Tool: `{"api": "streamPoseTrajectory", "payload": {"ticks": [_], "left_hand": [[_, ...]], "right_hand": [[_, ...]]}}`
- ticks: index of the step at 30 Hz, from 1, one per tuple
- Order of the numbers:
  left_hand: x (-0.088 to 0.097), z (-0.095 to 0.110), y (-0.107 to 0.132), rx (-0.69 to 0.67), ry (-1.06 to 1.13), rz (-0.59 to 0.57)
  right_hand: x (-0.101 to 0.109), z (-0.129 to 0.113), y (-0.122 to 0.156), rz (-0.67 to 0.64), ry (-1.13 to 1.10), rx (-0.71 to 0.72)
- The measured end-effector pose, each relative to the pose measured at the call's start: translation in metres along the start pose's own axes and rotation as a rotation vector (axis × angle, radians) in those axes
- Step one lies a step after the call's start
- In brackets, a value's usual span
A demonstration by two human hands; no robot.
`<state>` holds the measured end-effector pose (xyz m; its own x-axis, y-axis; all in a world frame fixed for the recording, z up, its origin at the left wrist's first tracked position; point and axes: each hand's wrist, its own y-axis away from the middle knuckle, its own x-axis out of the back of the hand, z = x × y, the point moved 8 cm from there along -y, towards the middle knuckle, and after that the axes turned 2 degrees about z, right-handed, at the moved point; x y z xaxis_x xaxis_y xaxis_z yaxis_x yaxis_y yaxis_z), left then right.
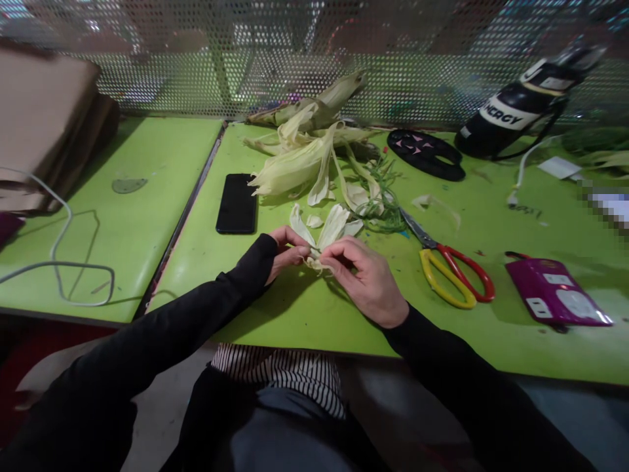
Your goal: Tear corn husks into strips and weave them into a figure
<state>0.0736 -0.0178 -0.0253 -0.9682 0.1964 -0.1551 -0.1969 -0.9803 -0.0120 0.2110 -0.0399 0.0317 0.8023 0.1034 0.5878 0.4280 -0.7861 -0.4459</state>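
Both hands meet over the green table at a small bundle of pale corn husk pieces (pixel 332 226), whose petal-like strips spread away from me. My left hand (pixel 287 252) pinches the bundle's base from the left. From the other side, my right hand (pixel 366 275) grips the same base between thumb and fingers. Just beyond lies a heap of corn husks (pixel 297 167), with a tangle of thin green strands (pixel 381 213) at its right. Scissors (pixel 449 265) with one yellow and one red handle rest to the right of my right hand. What lies between the fingertips is partly hidden.
A black phone (pixel 237 204) lies left of the husks. Farther right are a black palette-shaped object (pixel 425 154), a black bottle (pixel 511 115) and a purple object with socket-like prints (pixel 555 290). Perforated metal mesh (pixel 187 72) closes the back; brown cardboard (pixel 44 111) and a cable (pixel 63 265) occupy the left.
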Motion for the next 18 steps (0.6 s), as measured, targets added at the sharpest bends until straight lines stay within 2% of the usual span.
{"api": "streamPoseTrajectory", "payload": {"ticks": [4,8,11,13,15,17,18], "left_hand": [[0.005,0.003,-0.001,-0.011,0.034,0.104],[-0.001,0.004,0.001,-0.008,0.010,0.074],[0.000,0.000,-0.003,-0.007,-0.001,0.072],[0.001,-0.003,-0.008,-0.017,-0.001,0.051],[-0.001,-0.003,-0.011,-0.042,-0.001,-0.005],[-0.007,0.003,-0.011,-0.115,-0.028,-0.073],[-0.011,0.007,-0.010,-0.163,-0.056,-0.096]], "right_hand": [[-0.007,-0.008,0.001,-0.084,0.002,0.081],[-0.018,-0.018,0.004,-0.157,-0.034,0.172],[-0.022,-0.018,0.005,-0.173,-0.051,0.183],[-0.017,-0.011,0.003,-0.098,-0.084,0.141],[-0.006,0.001,0.000,0.056,-0.140,0.034],[0.003,0.012,-0.001,0.198,-0.206,-0.084],[0.006,0.014,-0.002,0.228,-0.229,-0.125]]}}
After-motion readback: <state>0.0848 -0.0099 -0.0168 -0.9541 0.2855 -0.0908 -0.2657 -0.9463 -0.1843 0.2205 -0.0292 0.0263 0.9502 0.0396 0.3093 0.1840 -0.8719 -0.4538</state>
